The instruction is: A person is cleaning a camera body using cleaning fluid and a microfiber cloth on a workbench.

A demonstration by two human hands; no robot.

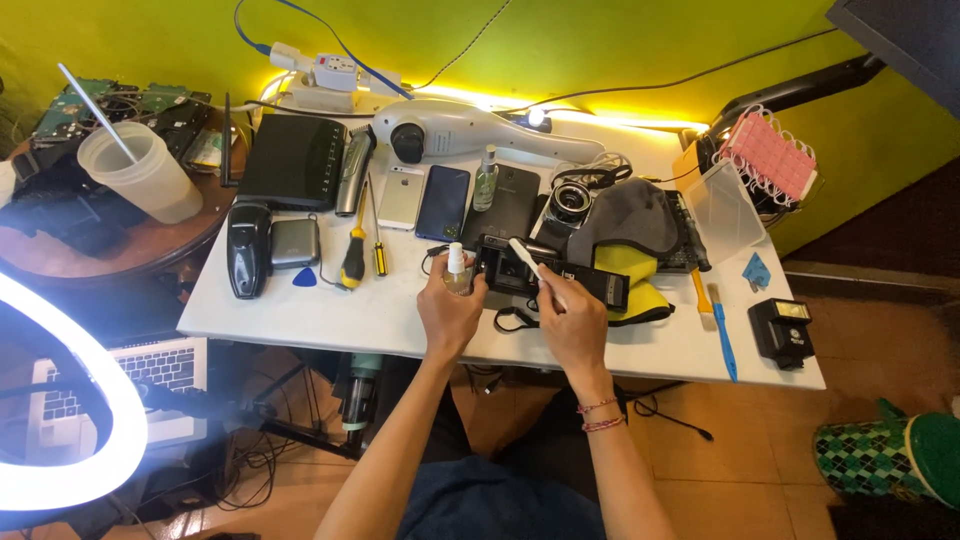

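From the head camera, a white table (300,310) stands against a yellow-green wall (600,40), with a strip of warm light glowing along the back edge. The left hand (448,312) is wrapped around a small clear spray bottle (457,268), held upright just above the table. The right hand (572,322) pinches a white swab-like stick (533,268), whose tip lies on a black camera (520,268) resting just beyond both hands.

Past the left hand lie two phones (425,198), a second small bottle (486,178) and a white handheld massager (470,130). Further to the left of that hand are two screwdrivers (362,250), a black router (295,160) and a black mouse-shaped device (248,248).

To the right of the right hand sit a yellow cloth (640,285), a grey cloth (630,220), a blue-handled brush (722,335) and a black flash unit (781,330).

Off the table's left side, a round wooden table (130,245) carries a frosted plastic cup (140,172). Near the person's left elbow a ring light (70,400) glows over a laptop (150,375). The floor (760,470) below is brown tile.
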